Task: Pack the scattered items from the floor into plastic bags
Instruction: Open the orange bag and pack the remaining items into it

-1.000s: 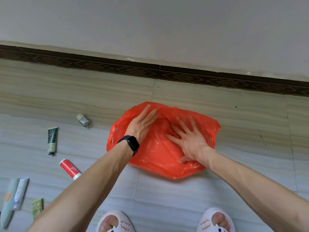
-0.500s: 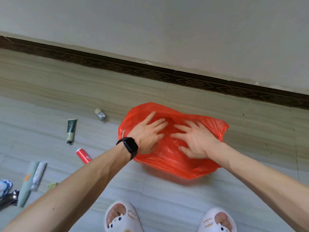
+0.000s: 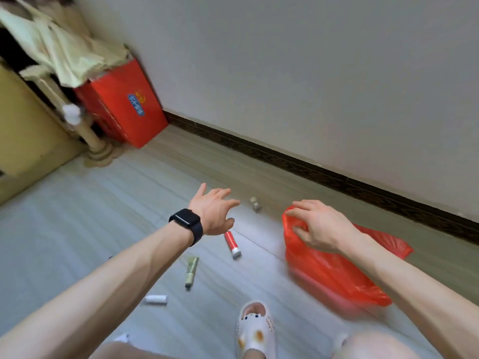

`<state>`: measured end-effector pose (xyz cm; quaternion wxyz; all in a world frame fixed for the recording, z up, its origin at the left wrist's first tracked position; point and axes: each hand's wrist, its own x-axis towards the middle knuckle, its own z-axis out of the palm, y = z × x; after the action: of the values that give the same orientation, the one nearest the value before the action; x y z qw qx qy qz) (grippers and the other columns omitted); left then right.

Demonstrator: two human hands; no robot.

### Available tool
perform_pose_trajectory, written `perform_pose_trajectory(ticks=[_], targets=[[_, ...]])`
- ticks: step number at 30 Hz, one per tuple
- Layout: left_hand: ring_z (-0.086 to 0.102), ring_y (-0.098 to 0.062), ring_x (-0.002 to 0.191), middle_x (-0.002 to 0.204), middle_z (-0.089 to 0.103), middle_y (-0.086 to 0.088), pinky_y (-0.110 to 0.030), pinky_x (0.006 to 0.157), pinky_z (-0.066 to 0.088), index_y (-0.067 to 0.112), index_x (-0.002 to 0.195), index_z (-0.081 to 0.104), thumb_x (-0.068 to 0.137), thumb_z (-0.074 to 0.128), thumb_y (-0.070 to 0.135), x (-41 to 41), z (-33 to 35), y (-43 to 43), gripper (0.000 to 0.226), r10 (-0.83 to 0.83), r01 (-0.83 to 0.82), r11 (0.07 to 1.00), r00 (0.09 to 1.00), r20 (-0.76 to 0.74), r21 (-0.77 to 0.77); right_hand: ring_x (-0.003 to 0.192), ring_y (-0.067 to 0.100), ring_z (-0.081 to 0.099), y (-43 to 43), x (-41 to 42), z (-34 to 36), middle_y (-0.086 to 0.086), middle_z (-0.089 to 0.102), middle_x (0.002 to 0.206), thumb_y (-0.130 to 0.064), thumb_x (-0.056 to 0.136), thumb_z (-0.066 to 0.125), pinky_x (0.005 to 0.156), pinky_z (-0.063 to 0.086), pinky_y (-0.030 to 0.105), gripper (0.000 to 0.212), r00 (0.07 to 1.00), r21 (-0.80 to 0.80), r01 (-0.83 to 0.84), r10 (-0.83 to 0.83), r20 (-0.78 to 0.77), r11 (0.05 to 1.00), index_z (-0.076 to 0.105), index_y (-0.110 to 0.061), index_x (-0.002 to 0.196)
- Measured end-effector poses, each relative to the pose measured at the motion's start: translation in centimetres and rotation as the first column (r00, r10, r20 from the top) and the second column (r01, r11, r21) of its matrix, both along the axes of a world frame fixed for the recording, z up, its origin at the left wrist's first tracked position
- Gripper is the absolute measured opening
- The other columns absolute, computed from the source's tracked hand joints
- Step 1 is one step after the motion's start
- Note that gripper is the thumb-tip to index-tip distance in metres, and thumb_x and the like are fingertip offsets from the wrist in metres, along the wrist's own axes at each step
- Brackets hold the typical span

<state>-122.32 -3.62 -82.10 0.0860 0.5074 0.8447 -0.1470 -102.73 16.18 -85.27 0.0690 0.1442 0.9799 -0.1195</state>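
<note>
**While our left hand [image 3: 213, 211] hung open, our right hand [image 3: 320, 226] sat at the red bag [image 3: 337, 273]**

As we looked down at the grey floor [image 3: 77, 229], our left hand was held out above it with the fingers spread and the thumb apart, gripping nothing. A black watch [image 3: 186, 224] sat on that wrist. Our right hand lay over the upper left edge of the red bag, fingers loosely curved and the thumb against the plastic. We could not tell whether it pinched that edge, because blur smeared the spot. The red bag itself lay crumpled on the floor to our right, near the dark skirting [image 3: 337, 174] at the foot of the wall.

The loose items all lay outside the bag and apart from one another. A red tube [image 3: 232, 243] with a white cap lay just below our left hand in the view, its upper end beside the heel of the palm. A small bottle [image 3: 255, 204] sat between our two hands, nearer the skirting. An olive tube [image 3: 191, 273] lay near the red tube on our side of it. A small white tube [image 3: 155, 299] lay closer still, beside our left forearm.

We had a white slipper [image 3: 255, 330] on the foot at the bottom of the view. In the far left corner a red box [image 3: 124, 104] stood against the wall, beside a pale furniture leg [image 3: 96, 141], with a light green cloth [image 3: 59, 47] hanging above it.
</note>
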Motion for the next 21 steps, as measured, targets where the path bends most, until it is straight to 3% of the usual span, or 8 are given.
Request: perform_pose_trajectory(ticks=[8,11,15,21], targets=[[0.024,-0.020,0.146,0.159,0.028,-0.001,-0.051,0.119,0.011,0.043,0.148,0.034,0.091,0.046,0.058,-2.7,5.0,-17.1,0.060,0.395,-0.398,0.916,0.917,0.052,0.055,0.141,0.017,0.035,-11.2,-8.4,6.8,-0.011,0.042,0.150,-0.045,0.096,0.050,0.108,0.041,0.037,0.047,0.968,0.020,-0.245,0.245,-0.057,0.969,0.044,-0.041,0.142],[0.023,-0.020,0.146,0.157,0.033,-0.001,-0.051,0.117,0.016,0.043,0.147,0.036,0.087,0.043,0.068,-4.3,3.3,-20.8,0.065,0.497,-0.502,0.864,0.863,0.086,0.046,0.136,0.018,0.040,-13.5,-11.4,6.9,-0.010,0.047,0.144,-0.046,0.095,0.051,0.102,0.046,0.038,0.046,0.949,0.039,-0.317,0.316,0.019,0.948,0.046,-0.039,0.140],[0.035,-0.021,0.138,0.146,0.046,0.001,-0.044,0.106,0.028,0.041,0.140,0.045,0.084,0.046,0.068,-5.7,-1.5,-23.2,0.062,0.564,-0.564,0.824,0.806,0.180,-0.053,0.122,0.019,0.052,-15.2,-15.5,3.6,-0.010,0.053,0.136,-0.047,0.094,0.050,0.090,0.053,0.040,0.044,0.917,0.022,-0.350,0.337,0.214,0.937,0.048,-0.039,0.137],[0.042,-0.025,0.134,0.145,0.046,0.002,-0.042,0.103,0.035,0.038,0.141,0.043,0.085,0.044,0.068,-8.0,-10.6,-21.2,0.063,0.556,-0.532,0.830,0.773,0.305,-0.165,0.127,0.026,0.050,-15.9,-19.8,-6.8,0.003,0.049,0.142,-0.045,0.093,0.047,0.099,0.047,0.039,0.054,0.862,-0.087,-0.243,0.256,0.438,0.966,0.041,-0.034,0.146]])
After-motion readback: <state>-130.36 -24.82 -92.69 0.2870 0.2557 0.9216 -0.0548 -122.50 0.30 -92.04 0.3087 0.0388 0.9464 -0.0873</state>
